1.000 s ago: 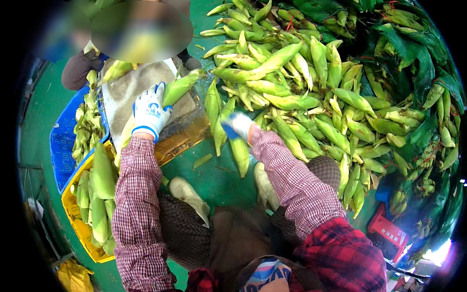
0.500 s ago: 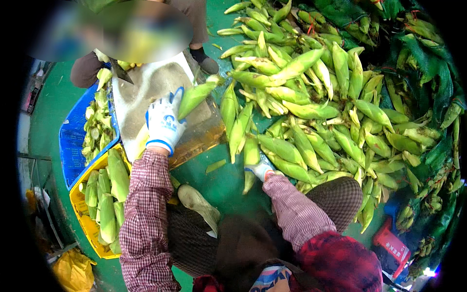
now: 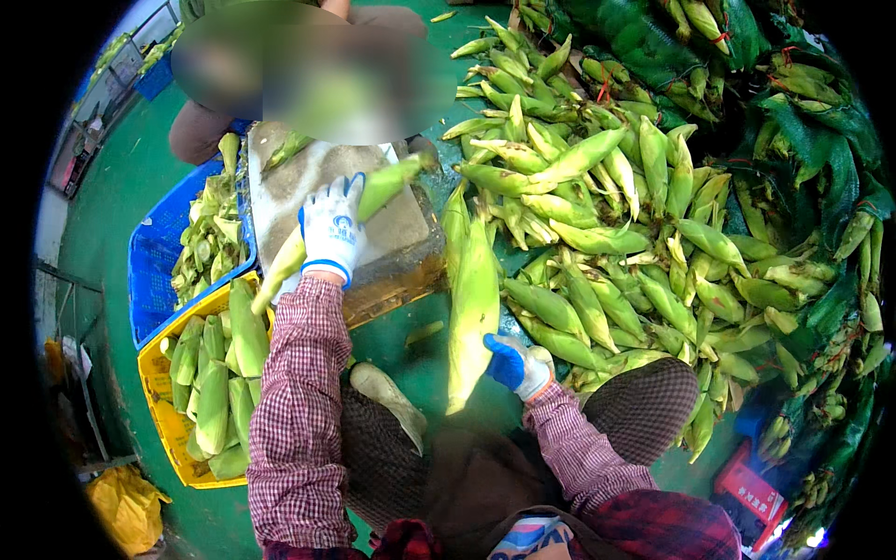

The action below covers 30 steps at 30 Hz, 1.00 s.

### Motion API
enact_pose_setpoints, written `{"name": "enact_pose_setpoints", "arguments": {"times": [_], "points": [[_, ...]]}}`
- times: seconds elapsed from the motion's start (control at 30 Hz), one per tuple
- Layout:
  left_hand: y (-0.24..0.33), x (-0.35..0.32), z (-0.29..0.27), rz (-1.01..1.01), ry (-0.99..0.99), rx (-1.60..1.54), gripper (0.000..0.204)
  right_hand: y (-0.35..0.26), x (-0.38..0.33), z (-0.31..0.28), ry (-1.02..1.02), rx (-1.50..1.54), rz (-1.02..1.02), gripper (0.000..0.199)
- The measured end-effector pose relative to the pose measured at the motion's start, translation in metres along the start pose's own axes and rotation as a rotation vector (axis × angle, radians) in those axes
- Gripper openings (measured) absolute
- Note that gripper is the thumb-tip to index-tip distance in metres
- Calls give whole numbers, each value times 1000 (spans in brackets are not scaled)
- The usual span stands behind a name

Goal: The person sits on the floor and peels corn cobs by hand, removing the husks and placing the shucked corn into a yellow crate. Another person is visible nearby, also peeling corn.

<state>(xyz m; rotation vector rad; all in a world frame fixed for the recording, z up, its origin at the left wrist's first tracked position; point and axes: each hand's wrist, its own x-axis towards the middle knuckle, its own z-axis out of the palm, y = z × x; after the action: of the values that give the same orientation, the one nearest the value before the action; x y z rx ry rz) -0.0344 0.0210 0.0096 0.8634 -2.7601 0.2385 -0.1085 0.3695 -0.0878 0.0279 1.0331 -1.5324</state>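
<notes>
My left hand point(image 3: 333, 229), in a white glove with blue trim, closes palm-down around a green ear of corn over the pale board. The corn's leafy end point(image 3: 387, 187) sticks out at the upper right, and paler husk point(image 3: 285, 266) shows at the lower left; whether both belong to one ear, the glove hides. At the front edge of the pile, my right hand point(image 3: 521, 364), blue palm side showing, grips the side of a long ear of corn in its husk point(image 3: 474, 313). That ear lies lengthwise, its pale end toward me.
Husked-on corn is heaped point(image 3: 597, 224) to the right, with green net sacks point(image 3: 821, 187) behind. A pale board on a block point(image 3: 401, 229) stands ahead. At left are a blue crate point(image 3: 154, 271) with husk trimmings and a yellow crate point(image 3: 159, 401) of trimmed ears. Another person sits opposite.
My right hand has drawn a long ear from the pile's edge toward me. The left hand stays over the board with its corn. The view has shifted slightly.
</notes>
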Motion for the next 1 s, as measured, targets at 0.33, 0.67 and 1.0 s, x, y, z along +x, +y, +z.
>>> {"name": "enact_pose_setpoints", "arguments": {"times": [0.33, 0.67, 1.0], "points": [[33, -23, -32, -176, -599, -957, 99, -52, 73, 89, -389, -311, -322, 38], [16, 0, -22, -22, -272, -125, 75, 184, 39, -81, -845, -1650, 474, 52], [-1, 11, 1, 33, 63, -99, 65, 176, 61, -110, -1279, -1579, 762, 46]]}}
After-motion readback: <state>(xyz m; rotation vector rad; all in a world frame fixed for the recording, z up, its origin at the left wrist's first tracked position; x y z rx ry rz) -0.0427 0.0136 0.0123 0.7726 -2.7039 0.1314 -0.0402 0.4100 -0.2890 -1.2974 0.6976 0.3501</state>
